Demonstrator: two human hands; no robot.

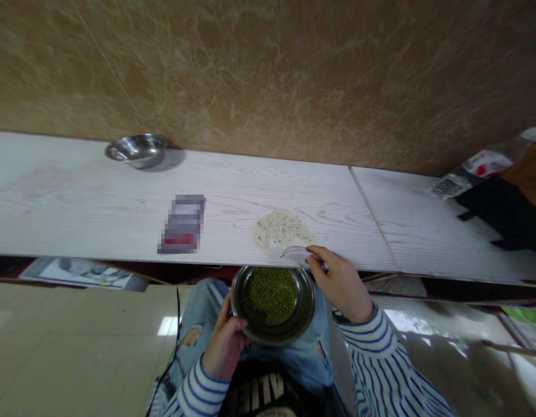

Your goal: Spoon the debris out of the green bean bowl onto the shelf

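Observation:
My left hand [228, 341] grips the left rim of a steel bowl [309, 307], thumb on the edge. Green mung beans [271, 294] lie in this bowl, which is over my lap just below the table's front edge. Between the fingers of my right hand [340, 281] is a small clear plastic spoon [296, 253]. Its see-through end is at the near side of a pile of white rice grains [281, 229] with green beans scattered through it. The pile lies on the white wooden table [233, 200], close to the front edge.
A second steel bowl [138, 152] stands by the wall at the back left. A blurred-out phone-like rectangle [182, 225] lies left of the pile. At the far right are a plastic bottle [476, 168] and a black and brown item [511, 202]. Papers [83, 272] show on a shelf below the tabletop.

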